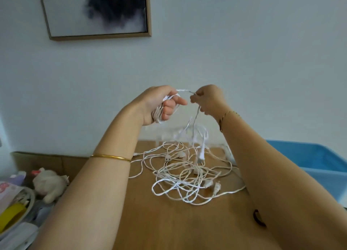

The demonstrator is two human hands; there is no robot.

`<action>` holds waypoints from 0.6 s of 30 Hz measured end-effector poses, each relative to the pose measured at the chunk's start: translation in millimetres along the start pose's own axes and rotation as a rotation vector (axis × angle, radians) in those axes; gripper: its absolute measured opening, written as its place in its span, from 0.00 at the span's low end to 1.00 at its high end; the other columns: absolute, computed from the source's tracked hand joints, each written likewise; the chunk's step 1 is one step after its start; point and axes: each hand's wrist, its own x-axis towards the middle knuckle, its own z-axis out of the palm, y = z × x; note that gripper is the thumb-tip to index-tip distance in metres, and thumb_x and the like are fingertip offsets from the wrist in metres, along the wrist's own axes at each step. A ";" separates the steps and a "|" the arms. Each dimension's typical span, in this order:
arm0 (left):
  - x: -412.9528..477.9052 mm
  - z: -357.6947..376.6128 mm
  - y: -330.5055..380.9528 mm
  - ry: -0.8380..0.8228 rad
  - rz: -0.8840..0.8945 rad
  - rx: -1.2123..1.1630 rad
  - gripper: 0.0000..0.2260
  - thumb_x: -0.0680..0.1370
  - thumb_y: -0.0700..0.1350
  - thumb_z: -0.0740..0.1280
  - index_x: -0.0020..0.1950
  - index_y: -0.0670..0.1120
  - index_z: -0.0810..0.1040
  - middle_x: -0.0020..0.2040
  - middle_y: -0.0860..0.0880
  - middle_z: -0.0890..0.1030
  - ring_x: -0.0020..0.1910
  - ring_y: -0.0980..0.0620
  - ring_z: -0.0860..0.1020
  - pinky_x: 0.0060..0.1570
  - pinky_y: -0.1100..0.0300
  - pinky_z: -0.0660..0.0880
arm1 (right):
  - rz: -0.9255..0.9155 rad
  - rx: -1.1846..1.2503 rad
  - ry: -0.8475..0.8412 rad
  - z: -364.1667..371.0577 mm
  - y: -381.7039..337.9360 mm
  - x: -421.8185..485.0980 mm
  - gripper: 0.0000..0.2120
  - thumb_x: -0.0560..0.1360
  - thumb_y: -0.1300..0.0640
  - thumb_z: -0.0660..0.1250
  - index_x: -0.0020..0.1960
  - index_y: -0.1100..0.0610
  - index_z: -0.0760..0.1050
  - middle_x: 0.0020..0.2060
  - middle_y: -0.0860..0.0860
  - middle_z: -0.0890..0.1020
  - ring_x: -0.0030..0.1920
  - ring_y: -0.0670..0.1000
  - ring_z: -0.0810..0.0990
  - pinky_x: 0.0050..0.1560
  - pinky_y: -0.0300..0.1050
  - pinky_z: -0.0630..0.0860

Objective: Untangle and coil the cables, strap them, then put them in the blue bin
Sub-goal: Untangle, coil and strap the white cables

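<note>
Far left, below table level: clutter with a pale stuffed toy (49,184) and something yellow (11,215), too blurred to name. A framed picture (95,13) hangs on the wall, upper left.

The left hand (159,103) is raised over the table with its fingers curled round a small coil of white cable (158,115); loops wrap the palm. There is a gold bangle (110,157) on that forearm. A short strand (185,90) runs from the coil across to the right hand (208,99), which pinches it between thumb and fingertips, level with the left hand and close beside it. A thin bracelet (225,116) sits on the right wrist.

From the right hand the cable drops to a loose tangle of white cables (187,174) lying mid-table on the wooden table (169,227). Several white plugs (216,188) are mixed in. The tangle sits between the forearms.

The blue bin (309,155) is at the right edge of the table, behind the right forearm, apart from the tangle. Its inside mostly can't be seen.
</note>
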 end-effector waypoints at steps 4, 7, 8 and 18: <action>-5.6 -3.0 6.2 -0.196 -0.028 -0.344 0.20 0.80 0.44 0.52 0.39 0.38 0.80 0.18 0.55 0.61 0.15 0.60 0.60 0.15 0.69 0.59 | -0.001 0.221 0.005 16.3 11.0 -6.9 0.08 0.75 0.57 0.66 0.38 0.58 0.78 0.35 0.56 0.81 0.33 0.52 0.78 0.40 0.48 0.78; -12.9 -3.3 20.1 -0.280 0.031 -0.561 0.14 0.74 0.43 0.56 0.43 0.37 0.78 0.18 0.54 0.62 0.15 0.59 0.62 0.16 0.69 0.60 | 0.053 0.411 -0.044 19.7 16.6 -14.4 0.10 0.76 0.59 0.65 0.37 0.59 0.77 0.31 0.53 0.78 0.29 0.49 0.76 0.34 0.41 0.74; -14.6 -3.5 23.2 -0.279 0.056 -0.595 0.13 0.72 0.43 0.57 0.45 0.37 0.78 0.19 0.54 0.63 0.16 0.59 0.63 0.16 0.69 0.60 | 0.086 0.495 -0.084 20.3 19.1 -19.4 0.10 0.77 0.59 0.65 0.38 0.60 0.77 0.31 0.54 0.78 0.27 0.48 0.76 0.32 0.40 0.75; 1.6 -15.8 12.1 0.024 0.338 -0.998 0.12 0.83 0.46 0.56 0.55 0.37 0.71 0.27 0.49 0.73 0.25 0.54 0.74 0.29 0.65 0.75 | 0.010 0.199 -0.596 48.7 36.2 -105.1 0.14 0.80 0.53 0.58 0.42 0.57 0.77 0.26 0.50 0.72 0.21 0.44 0.65 0.23 0.36 0.65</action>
